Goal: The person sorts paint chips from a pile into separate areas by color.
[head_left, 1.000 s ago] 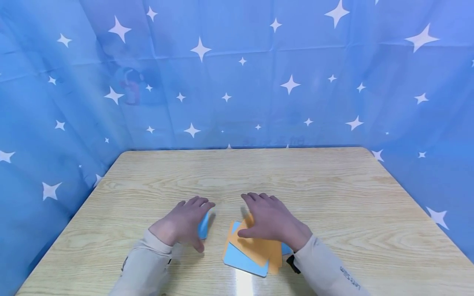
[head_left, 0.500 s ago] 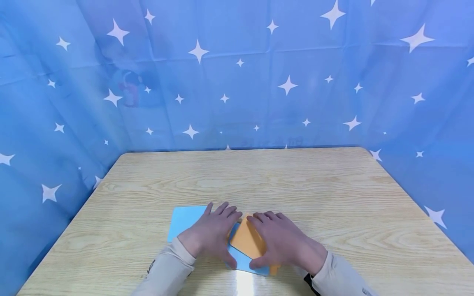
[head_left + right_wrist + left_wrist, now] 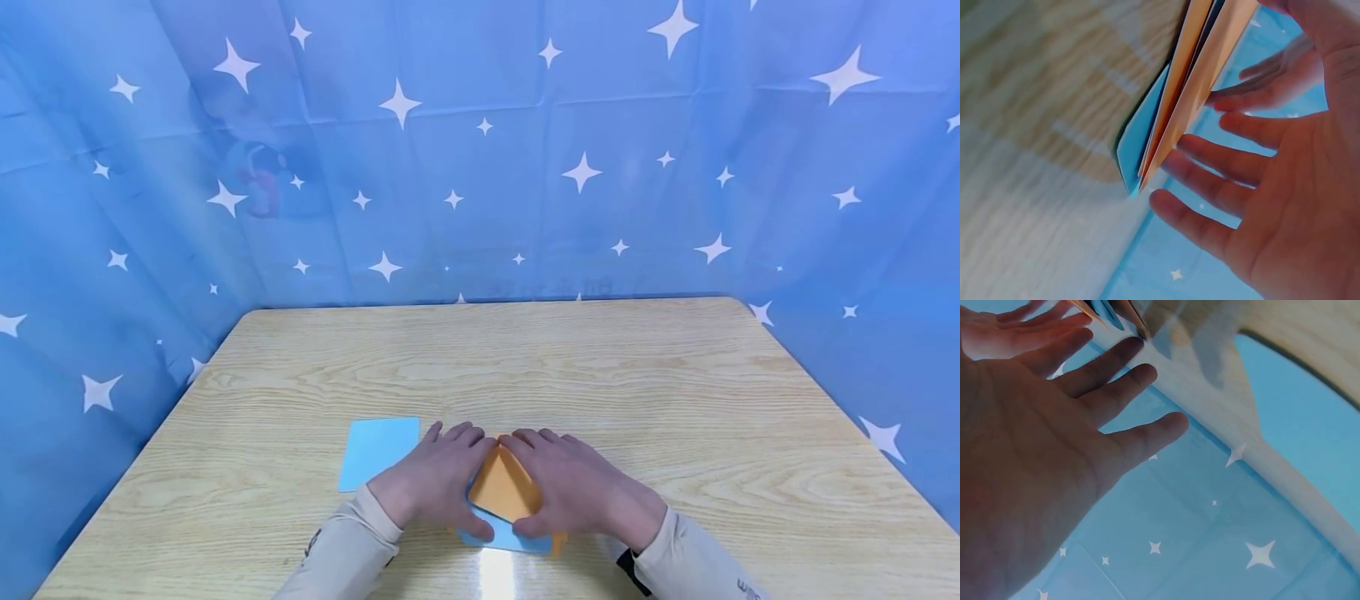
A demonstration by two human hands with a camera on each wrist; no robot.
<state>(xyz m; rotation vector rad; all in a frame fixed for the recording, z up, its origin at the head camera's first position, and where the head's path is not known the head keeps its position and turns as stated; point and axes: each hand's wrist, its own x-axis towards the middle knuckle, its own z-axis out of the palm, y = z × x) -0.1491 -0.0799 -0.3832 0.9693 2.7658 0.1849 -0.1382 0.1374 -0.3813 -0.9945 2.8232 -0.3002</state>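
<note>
Both bare hands flank a loose pile of thin square cards low in the head view. An orange card (image 3: 504, 487) lies on top, and a blue card (image 3: 506, 540) shows under its near edge. My left hand (image 3: 442, 479) is at the pile's left side, its fingers extended in the left wrist view. My right hand (image 3: 577, 487) covers the pile's right side. In the right wrist view, its spread fingertips come right up to the edges of the stacked orange cards (image 3: 1191, 106), with a blue card (image 3: 1138, 144) sticking out below. The index fingertips nearly meet at the far corner.
A separate blue card (image 3: 375, 450) lies flat just left of the left hand. The pale wooden table (image 3: 637, 367) extends behind and to both sides. A blue curtain (image 3: 480, 167) with white stars hangs along the back and sides.
My left hand has moved right from over the separate blue card to the pile, uncovering that card. My right hand has shifted slightly nearer and right. Both hands have drawn together around the pile.
</note>
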